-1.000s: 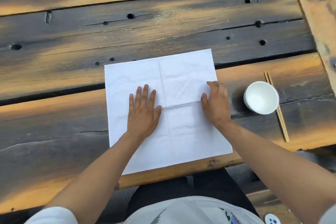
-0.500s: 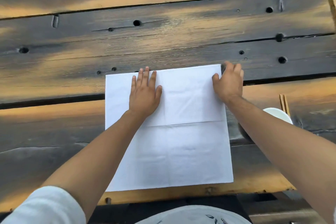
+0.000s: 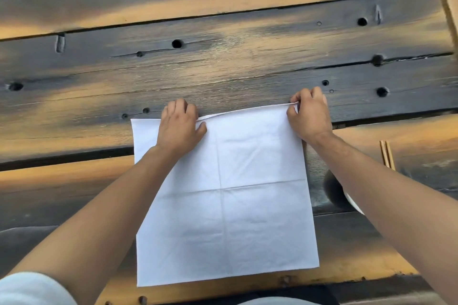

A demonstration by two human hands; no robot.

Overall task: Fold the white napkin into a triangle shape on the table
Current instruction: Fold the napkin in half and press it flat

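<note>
A white square napkin (image 3: 228,205) lies spread on the dark wooden table (image 3: 223,64), with crease lines crossing at its middle. My right hand (image 3: 309,116) pinches the napkin's far right corner and holds it slightly off the wood. My left hand (image 3: 179,124) is curled over the far edge left of centre, fingers closed on the edge, which rises between the two hands. The near edge lies flat by the table's front edge.
A white bowl (image 3: 352,203) sits right of the napkin, mostly hidden under my right forearm. Wooden chopsticks (image 3: 387,155) lie further right. The planks have gaps and several round holes. The table's front edge (image 3: 347,277) is close to my body.
Both hands slid from the napkin's middle to its far edge. They went from lying flat to gripping the edge, and the far right corner has lifted.
</note>
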